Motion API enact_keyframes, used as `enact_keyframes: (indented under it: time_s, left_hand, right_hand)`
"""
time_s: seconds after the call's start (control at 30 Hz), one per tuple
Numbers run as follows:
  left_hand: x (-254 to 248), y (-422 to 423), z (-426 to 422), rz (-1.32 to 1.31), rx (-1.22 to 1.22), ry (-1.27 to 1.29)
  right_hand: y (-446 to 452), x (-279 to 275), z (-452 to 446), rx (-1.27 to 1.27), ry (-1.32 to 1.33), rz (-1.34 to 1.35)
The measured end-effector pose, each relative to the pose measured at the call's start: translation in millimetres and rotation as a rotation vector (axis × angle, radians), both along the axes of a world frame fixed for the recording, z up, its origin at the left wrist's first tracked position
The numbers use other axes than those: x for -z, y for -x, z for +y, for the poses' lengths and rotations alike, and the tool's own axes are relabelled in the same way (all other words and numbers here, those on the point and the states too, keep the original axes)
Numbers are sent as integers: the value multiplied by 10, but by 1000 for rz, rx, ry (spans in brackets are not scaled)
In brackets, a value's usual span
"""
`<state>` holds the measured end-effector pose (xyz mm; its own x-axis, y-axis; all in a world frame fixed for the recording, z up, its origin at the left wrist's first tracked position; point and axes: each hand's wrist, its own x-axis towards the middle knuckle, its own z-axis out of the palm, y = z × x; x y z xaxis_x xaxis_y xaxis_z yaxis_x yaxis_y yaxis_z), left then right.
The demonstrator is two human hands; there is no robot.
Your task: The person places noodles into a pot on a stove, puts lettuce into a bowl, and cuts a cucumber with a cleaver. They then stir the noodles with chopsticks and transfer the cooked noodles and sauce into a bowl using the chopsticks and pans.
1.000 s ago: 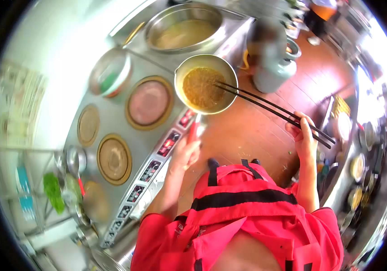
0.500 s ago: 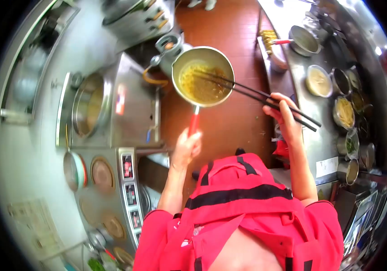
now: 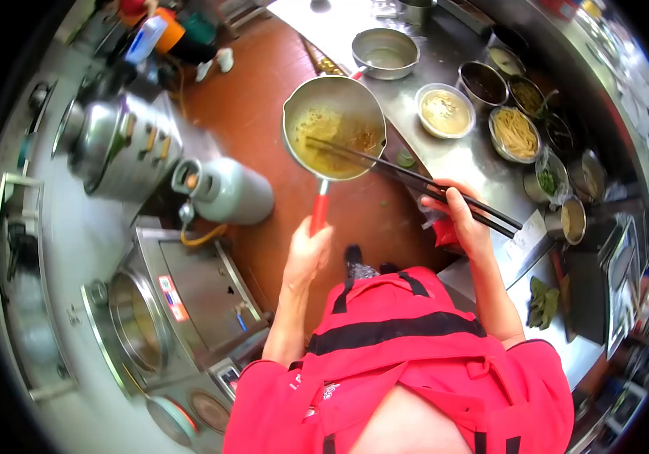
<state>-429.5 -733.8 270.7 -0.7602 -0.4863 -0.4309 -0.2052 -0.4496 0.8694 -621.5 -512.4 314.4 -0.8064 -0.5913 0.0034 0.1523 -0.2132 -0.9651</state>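
Note:
My left hand (image 3: pixel 308 253) is closed round the red handle (image 3: pixel 320 213) of a metal saucepan (image 3: pixel 334 92), held up over the floor. Yellowish noodles in brown broth (image 3: pixel 325 136) lie inside it. In my right hand (image 3: pixel 460 216) is a pair of long black chopsticks (image 3: pixel 415 178), slanting left across the pan's right rim, with their tips in the food.
A steel counter (image 3: pixel 415 155) at the right holds another saucepan (image 3: pixel 385 53), a bowl of pale liquid (image 3: pixel 445 110), a bowl of noodles (image 3: pixel 515 133) and several pots. A gas cylinder (image 3: pixel 237 191) stands left. Another person (image 3: pixel 180 41) is at the upper left.
The view has turned from the stove towards the right-hand counter, which now lies beside the pan. The pan stays in my left hand, and the chopsticks are still in my right hand.

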Motion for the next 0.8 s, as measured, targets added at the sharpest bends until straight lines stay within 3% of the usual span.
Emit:
enact_keyframes:
  time_s: [0.17,0.4,0.8]
  left_hand:
    - [2,475,-481,48,176,13]
    - [-31,1212,-805,49,361,126]
    - [100,2114,-347,18,437,437]
  right_hand:
    - [-33,65,53,271,-50,-83]
    - [52,-1,-192,413,-48,12]
    - [680,290,415,533,34,10]
